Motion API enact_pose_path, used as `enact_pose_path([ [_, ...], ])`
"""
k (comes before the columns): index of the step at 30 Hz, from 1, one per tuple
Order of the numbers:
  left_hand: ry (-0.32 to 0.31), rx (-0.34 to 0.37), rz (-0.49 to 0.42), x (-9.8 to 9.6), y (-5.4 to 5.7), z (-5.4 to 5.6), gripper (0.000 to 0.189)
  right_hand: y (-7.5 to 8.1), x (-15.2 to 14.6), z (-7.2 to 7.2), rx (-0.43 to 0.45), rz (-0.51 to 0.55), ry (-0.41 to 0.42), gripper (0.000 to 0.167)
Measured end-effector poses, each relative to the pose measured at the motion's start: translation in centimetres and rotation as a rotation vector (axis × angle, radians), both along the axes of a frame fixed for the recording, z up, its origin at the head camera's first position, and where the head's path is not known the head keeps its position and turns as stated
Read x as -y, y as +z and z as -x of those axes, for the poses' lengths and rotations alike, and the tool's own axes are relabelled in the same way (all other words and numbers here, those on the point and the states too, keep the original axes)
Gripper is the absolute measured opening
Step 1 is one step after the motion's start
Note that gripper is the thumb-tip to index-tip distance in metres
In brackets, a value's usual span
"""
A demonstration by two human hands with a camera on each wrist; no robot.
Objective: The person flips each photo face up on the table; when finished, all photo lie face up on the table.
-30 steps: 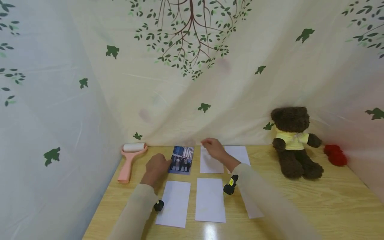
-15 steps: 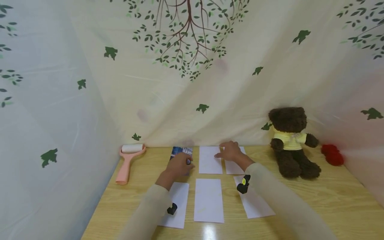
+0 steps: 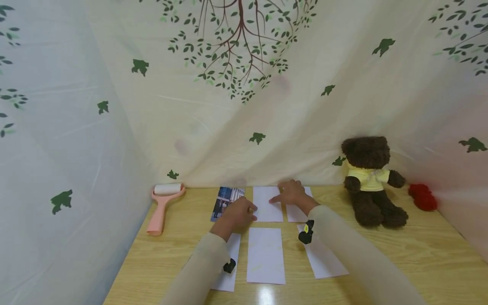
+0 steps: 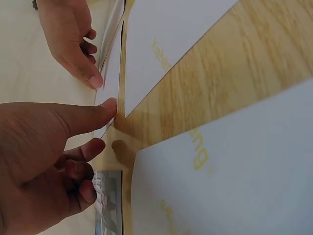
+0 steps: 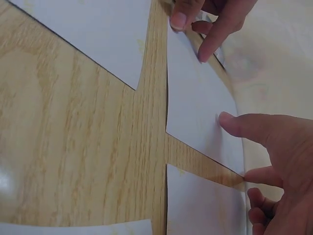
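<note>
A white sheet (image 3: 267,212), the middle one of the back row, lies between my two hands. My left hand (image 3: 238,212) touches its left side with thumb and forefinger extended; its other fingers are bent, seen in the left wrist view. In the right wrist view, my right hand (image 5: 288,161) has its thumb on the same sheet near the right side and its forefinger at the sheet's far corner. Left of it lies a printed group photo (image 3: 225,195), partly covered by my left hand. Another white sheet (image 3: 296,214) lies partly under my right hand.
Three white sheets form the front row: left (image 3: 225,283), middle (image 3: 265,256) and a tilted right one (image 3: 322,262). A pink-handled lint roller (image 3: 160,212) lies at the left. A brown teddy bear (image 3: 367,178) and a red fuzzy object (image 3: 423,198) are at the right.
My left hand has moved right from the photo's left side, across it, to the middle back sheet. My right hand has shifted right, from that sheet's far left to its right side.
</note>
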State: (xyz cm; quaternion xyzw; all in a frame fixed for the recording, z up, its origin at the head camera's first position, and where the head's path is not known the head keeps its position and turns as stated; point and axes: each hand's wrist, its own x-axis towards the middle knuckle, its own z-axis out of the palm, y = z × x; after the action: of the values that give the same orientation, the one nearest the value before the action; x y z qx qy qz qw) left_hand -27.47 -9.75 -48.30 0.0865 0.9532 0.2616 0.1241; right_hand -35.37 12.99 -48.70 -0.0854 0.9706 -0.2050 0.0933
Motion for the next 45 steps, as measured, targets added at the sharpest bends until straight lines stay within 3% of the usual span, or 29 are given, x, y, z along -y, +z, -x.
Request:
enact_pose_path([
  [8,-0.029,0.031,0.056,-0.1,0.9,-0.1,0.039,0.4,-0.1,0.3,0.025,-0.036,0.026,0.081],
  [13,-0.052,0.031,0.12,-0.4,1.2,0.2,0.035,1.0,0.4,0.7,0.003,-0.005,0.026,0.066],
  [17,-0.073,0.047,0.142,-0.7,1.4,0.4,0.033,1.3,0.8,1.0,0.018,0.053,-0.015,0.052],
  [23,-0.095,0.044,0.148,-1.0,1.4,0.2,0.034,1.4,1.0,1.0,0.105,0.162,-0.094,0.054],
  [26,-0.083,0.061,0.122,-1.3,1.4,0.0,0.034,1.4,0.8,1.0,0.12,0.285,-0.146,0.058],
  [29,-0.043,0.075,0.083,-1.6,1.5,-0.1,0.035,1.5,0.5,1.0,0.152,0.495,-0.192,0.049],
  [34,-0.046,-0.002,0.141,-2.3,1.7,-0.2,0.044,2.1,0.1,0.8,0.257,0.801,-0.205,0.028],
  [38,-0.063,-0.04,0.195,-3.0,1.8,-0.2,0.061,2.4,0.2,0.6,0.305,0.924,-0.216,0.017],
  [45,-0.023,-0.068,0.074,-3.7,2.1,-0.5,0.069,3.2,0.5,0.0,0.274,1.023,-0.26,0.01],
])
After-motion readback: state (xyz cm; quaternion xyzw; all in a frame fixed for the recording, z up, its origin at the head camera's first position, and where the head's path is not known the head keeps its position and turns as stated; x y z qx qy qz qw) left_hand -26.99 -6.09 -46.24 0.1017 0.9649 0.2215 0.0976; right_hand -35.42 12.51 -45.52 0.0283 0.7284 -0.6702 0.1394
